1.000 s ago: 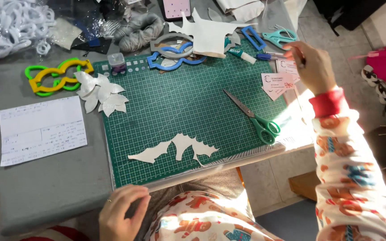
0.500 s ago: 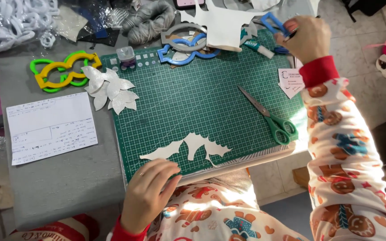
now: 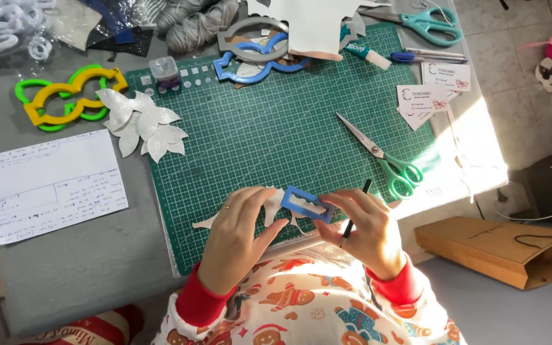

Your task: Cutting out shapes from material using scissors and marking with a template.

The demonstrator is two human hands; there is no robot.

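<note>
Hands [image 3: 241, 239] [image 3: 368, 230] pinch blue template [image 3: 306, 204] at mat's [image 3: 276, 128] near edge — right grip also holds pen [image 3: 356, 211].

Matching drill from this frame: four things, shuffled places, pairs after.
1 blue rectangular template
2 green-handled scissors
3 white leaf cutouts
4 yellow template

a lying on a green template, left of the cutting mat
b held between both hands
c on the mat's right part, blades open
d at the mat's left edge

Pairs: 1-b, 2-c, 3-d, 4-a
</note>
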